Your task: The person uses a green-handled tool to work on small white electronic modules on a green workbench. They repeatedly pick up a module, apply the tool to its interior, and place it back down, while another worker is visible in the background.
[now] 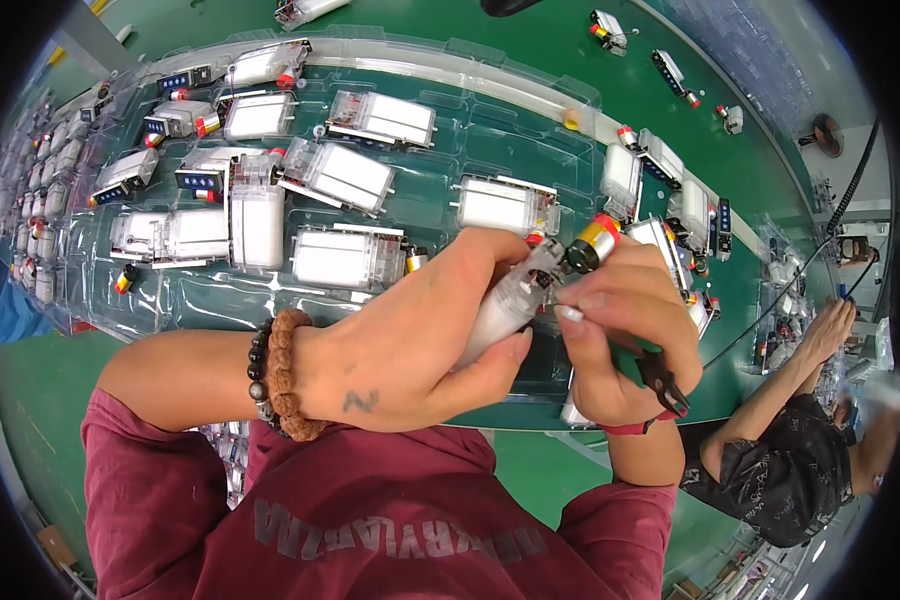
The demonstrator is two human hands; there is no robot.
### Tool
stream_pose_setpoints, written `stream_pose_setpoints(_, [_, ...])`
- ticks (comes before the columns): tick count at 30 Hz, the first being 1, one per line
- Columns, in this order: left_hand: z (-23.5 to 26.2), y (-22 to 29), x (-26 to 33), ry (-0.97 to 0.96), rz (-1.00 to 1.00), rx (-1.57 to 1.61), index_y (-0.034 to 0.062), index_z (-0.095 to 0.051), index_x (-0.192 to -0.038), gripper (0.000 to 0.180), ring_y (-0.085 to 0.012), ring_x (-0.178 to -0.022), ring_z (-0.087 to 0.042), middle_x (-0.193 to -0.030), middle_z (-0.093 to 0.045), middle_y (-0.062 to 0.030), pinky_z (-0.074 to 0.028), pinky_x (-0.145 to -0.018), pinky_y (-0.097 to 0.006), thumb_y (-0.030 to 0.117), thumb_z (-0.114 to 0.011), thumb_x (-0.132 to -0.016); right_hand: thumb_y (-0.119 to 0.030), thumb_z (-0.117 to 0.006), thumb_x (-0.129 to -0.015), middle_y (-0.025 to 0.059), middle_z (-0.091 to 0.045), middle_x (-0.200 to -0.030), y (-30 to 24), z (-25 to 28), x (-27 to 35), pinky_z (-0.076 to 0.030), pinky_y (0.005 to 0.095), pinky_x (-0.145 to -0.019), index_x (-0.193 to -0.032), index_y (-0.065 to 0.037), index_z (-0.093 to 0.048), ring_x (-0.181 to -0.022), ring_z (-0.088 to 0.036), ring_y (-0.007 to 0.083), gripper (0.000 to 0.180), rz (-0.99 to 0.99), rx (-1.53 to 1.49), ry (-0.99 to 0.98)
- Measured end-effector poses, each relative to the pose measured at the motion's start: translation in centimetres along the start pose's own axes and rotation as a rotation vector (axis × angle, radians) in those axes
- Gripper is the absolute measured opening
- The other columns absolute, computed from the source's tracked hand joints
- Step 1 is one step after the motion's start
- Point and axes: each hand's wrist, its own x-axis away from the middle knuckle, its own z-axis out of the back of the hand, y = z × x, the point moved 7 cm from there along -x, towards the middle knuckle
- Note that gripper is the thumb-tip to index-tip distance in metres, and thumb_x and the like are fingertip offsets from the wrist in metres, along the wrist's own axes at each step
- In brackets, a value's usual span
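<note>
My left hand (420,340) is closed around a small assembly with a white body and a clear plastic end (508,305). At that end sits a cylinder banded in red, yellow and black (594,243), with fine wires beside it. My right hand (625,330) meets the assembly there, its thumb and fingers pinched together close to the clear end. What lies between those fingertips is too small to make out. Dark nippers (660,383) are tucked in the same right hand, their dark end sticking out below the fingers.
Clear plastic trays (510,150) cover the green table, bearing several similar white assemblies (383,118). More lie at the left and on the far green surface (668,72). At the right, another person's forearm (785,375) reaches toward a neighbouring bench. A black coiled cable (855,185) hangs nearby.
</note>
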Motion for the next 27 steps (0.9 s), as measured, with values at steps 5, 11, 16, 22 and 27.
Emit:
stream_pose_setpoints(5, [0.2,-0.4,-0.1,0.021,0.111,0.157,-0.0064,-0.029,-0.135,0.058,-0.0218,-0.092,-0.056,-0.110,-0.053,-0.0165,-0.048,-0.075,-0.034,0.010,-0.060,-0.090,0.009,-0.074,-0.071,0.0135,-0.069,-0.093,0.0,0.3,0.3,-0.052,0.0406,-0.075,-0.097,-0.001,-0.067,-0.081,-0.064,0.0278,0.029,-0.009,0.039,0.048])
stream_pose_setpoints(11, [0.4,-0.2,-0.3,0.030,0.006,0.042,-0.0073,-0.034,-0.135,0.059,-0.0253,-0.091,-0.055,-0.110,-0.051,-0.0181,-0.047,-0.078,-0.036,0.009,-0.062,-0.086,0.008,-0.076,-0.067,0.0117,-0.066,-0.090,-1.0,-0.3,0.4,-0.050,0.0399,-0.071,-0.095,-0.003,-0.069,-0.076,-0.062,0.0268,0.031,0.118,0.213,0.044])
stream_pose_setpoints(16, [0.4,-0.2,-0.3,0.021,0.016,0.071,-0.0078,-0.034,-0.131,0.060,-0.0378,-0.088,-0.054,-0.105,-0.047,-0.0237,-0.046,-0.079,-0.042,0.010,-0.067,-0.084,0.000,-0.078,-0.061,0.0104,-0.062,-0.096,-1.5,-0.8,0.3,-0.049,0.0394,-0.071,-0.099,-0.003,-0.071,-0.080,-0.060,0.0253,0.038,0.125,0.282,-0.113])
stream_pose_setpoints(22, [0.6,0.0,-0.3,0.031,-0.040,-0.014,-0.0076,-0.034,-0.131,0.060,-0.0339,-0.086,-0.051,-0.104,-0.047,-0.0219,-0.044,-0.077,-0.040,0.008,-0.066,-0.083,0.001,-0.079,-0.060,0.0091,-0.059,-0.094,-1.2,-0.8,0.3,-0.050,0.0392,-0.072,-0.099,-0.004,-0.073,-0.080,-0.058,0.0243,0.039,0.084,0.246,-0.043])
stream_pose_setpoints(27, [1.1,0.2,-0.5,0.034,-0.104,-0.086,-0.0080,-0.032,-0.134,0.062,-0.0264,-0.080,-0.047,-0.101,-0.048,-0.0187,-0.040,-0.071,-0.037,0.008,-0.063,-0.083,0.004,-0.080,-0.059,0.0083,-0.057,-0.093,-1.3,-1.0,0.3,-0.051,0.0390,-0.073,-0.101,-0.005,-0.072,-0.079,-0.058,0.0233,0.043,0.065,0.250,-0.009])
